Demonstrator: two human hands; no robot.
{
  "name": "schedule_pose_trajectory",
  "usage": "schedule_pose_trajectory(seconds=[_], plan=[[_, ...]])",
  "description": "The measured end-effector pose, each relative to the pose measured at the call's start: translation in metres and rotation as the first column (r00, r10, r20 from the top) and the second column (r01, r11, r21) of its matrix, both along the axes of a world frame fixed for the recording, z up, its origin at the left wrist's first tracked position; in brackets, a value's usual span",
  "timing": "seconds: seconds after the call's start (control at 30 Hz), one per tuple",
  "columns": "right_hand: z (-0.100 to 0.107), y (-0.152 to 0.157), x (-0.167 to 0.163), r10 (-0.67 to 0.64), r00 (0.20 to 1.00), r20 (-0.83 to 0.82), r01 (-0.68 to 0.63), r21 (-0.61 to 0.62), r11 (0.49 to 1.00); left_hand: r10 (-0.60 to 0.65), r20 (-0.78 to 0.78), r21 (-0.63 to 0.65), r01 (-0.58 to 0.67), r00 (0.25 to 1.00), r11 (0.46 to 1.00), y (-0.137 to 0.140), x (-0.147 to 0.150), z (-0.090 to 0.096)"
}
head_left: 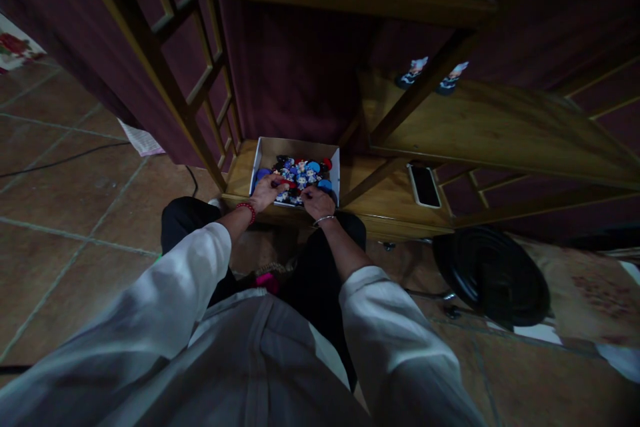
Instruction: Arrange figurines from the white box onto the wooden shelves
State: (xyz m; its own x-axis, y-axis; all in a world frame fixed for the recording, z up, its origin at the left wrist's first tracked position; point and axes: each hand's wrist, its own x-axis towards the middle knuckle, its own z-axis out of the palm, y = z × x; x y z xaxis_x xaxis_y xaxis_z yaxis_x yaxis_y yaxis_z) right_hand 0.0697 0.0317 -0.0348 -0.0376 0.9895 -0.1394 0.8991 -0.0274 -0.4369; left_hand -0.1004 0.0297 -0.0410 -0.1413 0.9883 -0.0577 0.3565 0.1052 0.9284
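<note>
Two figurines [414, 73] stood on a shelf [500, 123] at two o'clock from the box [300, 146], which held many loose pieces [301, 180]; handling therefore appeared far from finished. The left hand [266, 193], at eight o'clock, and right hand [319, 202], at five, curved over the pieces, their grip indeterminable. No brand or writing was legible.

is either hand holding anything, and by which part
That cannot be told: the left hand is at a red rounded piece in a white cardboard box, the right hand is nearby, both grips too dim.
</note>
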Motion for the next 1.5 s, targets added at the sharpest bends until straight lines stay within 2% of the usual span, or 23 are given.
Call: schedule_pose_trajectory(seconds=[0.63,0.9,1.2,1.33,1.5], plan=[[0.005,0.002,-0.002,-0.016,0.998,0.06,0.018,-0.043,0.999,0.003,0.064,-0.011,-0.002,0.998,1.0,0.001,0.0,-0.001],[0.005,0.012,0.005,0.194,0.981,0.027,-0.191,-0.087,0.978,0.002,0.009,0.015,-0.002,1.0,1.0,0.003,-0.002,-0.008],[0.008,0.018,0.002,0.338,0.934,0.118,-0.324,-0.119,0.938,0.005,0.02,-0.004,-0.005,1.0,1.0,0.0,0.0,0.001],[0.008,0.02,0.001,0.317,0.942,0.114,-0.301,-0.138,0.944,-0.003,0.024,0.005,0.003,1.0,1.0,0.0,0.0,-0.001],[0.006,0.019,0.005,0.231,0.973,0.009,-0.228,-0.115,0.967,-0.023,0.019,-0.002,0.023,1.0,1.0,0.002,-0.001,-0.005]])
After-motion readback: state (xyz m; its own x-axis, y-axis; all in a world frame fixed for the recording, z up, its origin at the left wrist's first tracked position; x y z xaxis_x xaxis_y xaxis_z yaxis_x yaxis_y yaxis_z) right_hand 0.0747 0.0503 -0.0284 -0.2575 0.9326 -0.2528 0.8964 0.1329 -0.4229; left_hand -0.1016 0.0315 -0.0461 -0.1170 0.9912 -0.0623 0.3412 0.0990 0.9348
